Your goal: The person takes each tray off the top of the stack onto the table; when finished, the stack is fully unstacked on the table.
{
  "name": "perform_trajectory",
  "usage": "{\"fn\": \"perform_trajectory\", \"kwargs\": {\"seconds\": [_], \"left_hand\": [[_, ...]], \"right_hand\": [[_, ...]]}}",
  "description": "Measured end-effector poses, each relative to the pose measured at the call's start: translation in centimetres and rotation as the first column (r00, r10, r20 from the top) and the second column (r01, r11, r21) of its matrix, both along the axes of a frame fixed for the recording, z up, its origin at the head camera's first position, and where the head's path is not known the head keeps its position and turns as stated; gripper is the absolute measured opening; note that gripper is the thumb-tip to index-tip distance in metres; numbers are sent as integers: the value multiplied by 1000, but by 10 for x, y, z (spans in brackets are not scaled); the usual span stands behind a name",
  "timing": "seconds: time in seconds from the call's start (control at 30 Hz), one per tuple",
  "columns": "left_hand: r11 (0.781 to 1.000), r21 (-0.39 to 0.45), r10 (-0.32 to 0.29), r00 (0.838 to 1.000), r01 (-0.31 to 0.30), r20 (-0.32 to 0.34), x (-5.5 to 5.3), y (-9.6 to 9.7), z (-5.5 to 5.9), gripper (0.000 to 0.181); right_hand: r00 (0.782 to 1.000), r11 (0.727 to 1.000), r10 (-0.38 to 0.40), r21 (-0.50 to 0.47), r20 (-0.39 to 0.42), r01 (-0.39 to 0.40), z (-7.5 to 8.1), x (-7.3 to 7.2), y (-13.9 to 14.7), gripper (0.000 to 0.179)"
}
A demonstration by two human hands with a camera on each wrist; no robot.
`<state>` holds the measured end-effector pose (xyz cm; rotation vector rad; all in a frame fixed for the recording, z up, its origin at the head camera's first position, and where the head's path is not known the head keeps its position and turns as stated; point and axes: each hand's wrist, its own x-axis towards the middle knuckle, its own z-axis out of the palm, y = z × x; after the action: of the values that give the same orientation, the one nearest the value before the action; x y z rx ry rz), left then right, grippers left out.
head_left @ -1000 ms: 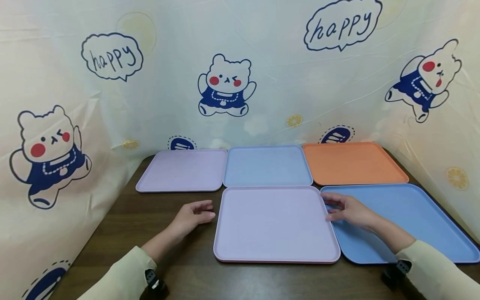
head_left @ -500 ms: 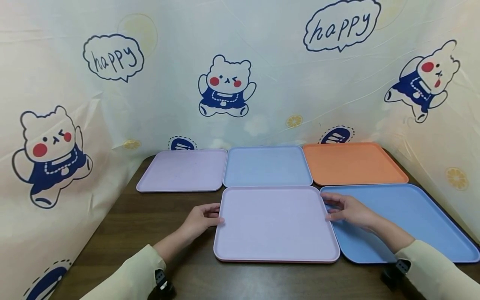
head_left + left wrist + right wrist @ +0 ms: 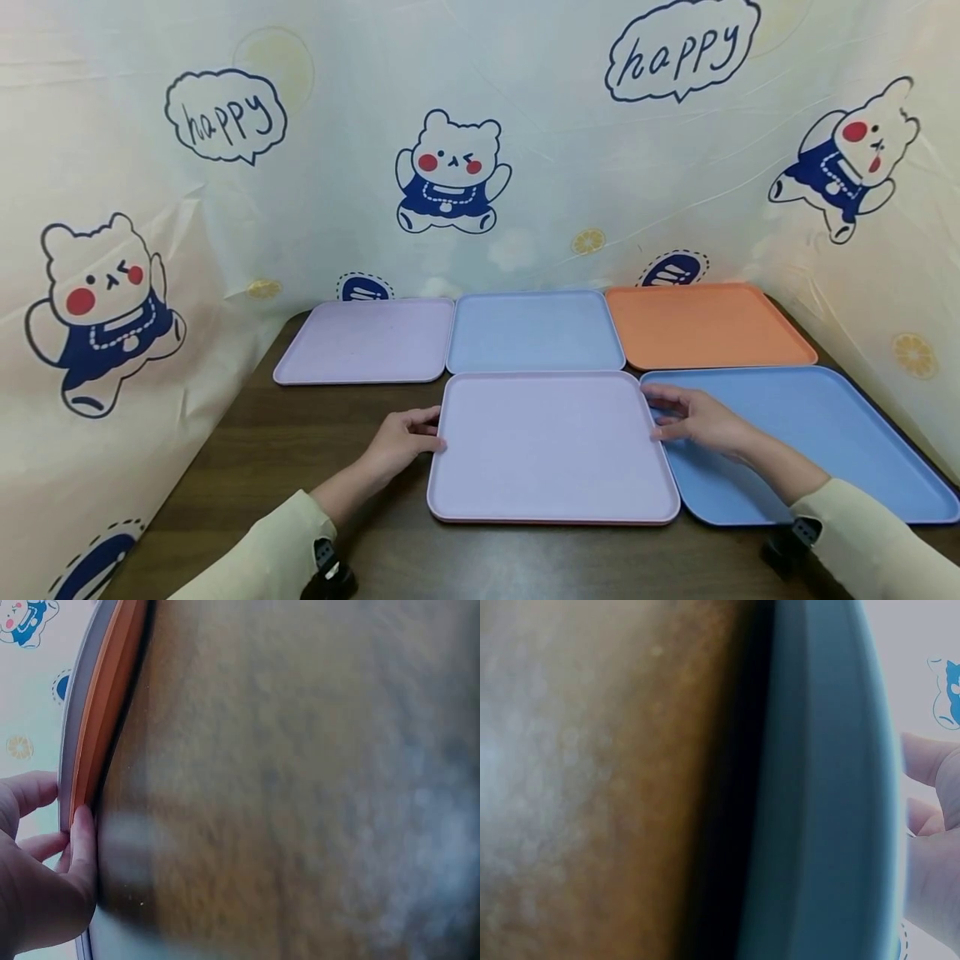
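A lilac tray (image 3: 551, 450) lies at the front centre of the table. In the left wrist view, orange tray edges (image 3: 105, 697) show stacked beneath a lilac rim (image 3: 79, 697). My left hand (image 3: 403, 446) pinches the left side of this stack, thumb over the rim and fingers lower against the side. On the opposite side, my right hand (image 3: 701, 422) grips the lilac tray's right edge, thumb at the rim, partly above a large blue tray (image 3: 810, 442). The right wrist view has the blue tray's side (image 3: 832, 780) hiding the right fingertips (image 3: 919, 757).
Along the back stand, side by side, another lilac tray (image 3: 367, 342), a light blue tray (image 3: 534, 333) and an orange tray (image 3: 708, 327). The dark wooden table (image 3: 300, 442) shows at left and along the front. A printed cloth (image 3: 562, 167) hangs behind.
My left hand has moved right to the front lilac tray's left edge and taken hold there. The right hand and the trays stay where they were.
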<state>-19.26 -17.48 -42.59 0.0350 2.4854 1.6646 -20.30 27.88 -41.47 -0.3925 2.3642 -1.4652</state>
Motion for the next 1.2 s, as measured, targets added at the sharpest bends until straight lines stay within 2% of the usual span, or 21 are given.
{"fn": "perform_trajectory", "kwargs": {"seconds": [0.23, 0.4, 0.63, 0.83, 1.03, 1.2], "left_hand": [[1000, 8, 14, 999, -13, -39, 0, 2, -1, 54], [1000, 18, 22, 999, -22, -42, -1, 2, 0, 54], [999, 44, 7, 998, -4, -60, -3, -2, 10, 54], [990, 140, 3, 1000, -3, 3, -6, -2, 16, 55], [970, 243, 6, 997, -26, 80, -7, -2, 18, 56], [949, 314, 4, 994, -38, 108, -8, -5, 19, 56]], "right_hand": [[1000, 1000, 2, -8, -2, -2, -2, -1, 0, 76], [1000, 1000, -2, -11, 5, 2, -3, -1, 1, 76], [1000, 1000, 5, -29, 6, -5, -4, -1, 2, 76], [1000, 999, 10, -37, 9, -10, -4, -2, 3, 75], [1000, 999, 18, -26, 9, -18, -3, -2, 2, 75], [1000, 1000, 20, -11, 3, -20, -3, -3, 2, 75]]}}
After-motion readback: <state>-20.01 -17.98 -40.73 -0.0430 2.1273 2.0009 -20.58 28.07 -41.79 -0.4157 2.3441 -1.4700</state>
